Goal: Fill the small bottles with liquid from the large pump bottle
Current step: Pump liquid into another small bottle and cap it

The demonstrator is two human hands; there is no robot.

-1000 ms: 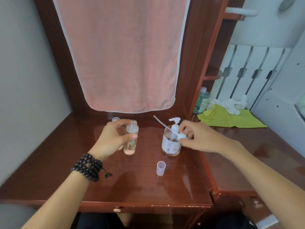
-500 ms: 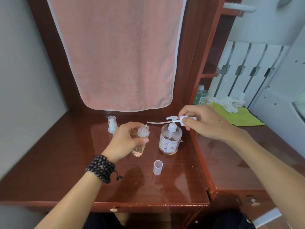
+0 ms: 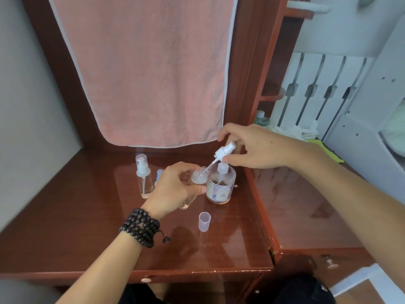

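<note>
From the head view, my left hand [image 3: 175,185] grips a small bottle [image 3: 192,189], fingers and thumb curled round its body just below the neck. The bottle stands on the desk [image 3: 76,227], tilted a little toward the right, with a shallow layer of pinkish liquid at its bottom. Its mouth is uncapped. A bead bracelet [image 3: 140,229] wraps my left wrist.

My right hand [image 3: 252,148] pinches a small spray head [image 3: 224,150] between thumb and fingers, held slanted above the bottles. Its thin dip tube [image 3: 208,167] runs down and to the left, and its tip sits at the small bottle's mouth; I cannot tell how far inside it reaches.

The pump bottle [image 3: 220,185] stands upright just right of the small bottle, touching or nearly touching it. It is clear, with a printed label and pinkish liquid low inside. Its white collar shows under my right thumb; the pump spout is hidden by my hand.

Further left, a second small bottle [image 3: 143,178] stands upright with its sprayer and clear cap on, holding a little liquid. Something blue [image 3: 159,173] shows just beside it, mostly hidden behind my left hand. A loose clear cap [image 3: 204,221] stands on the desk nearer me, apart from the bottles.

A pink towel [image 3: 149,73] hangs behind the desk. At the right, past my right hand, a green bottle [image 3: 262,119] and a yellow-green cloth [image 3: 328,151] show in part.
</note>
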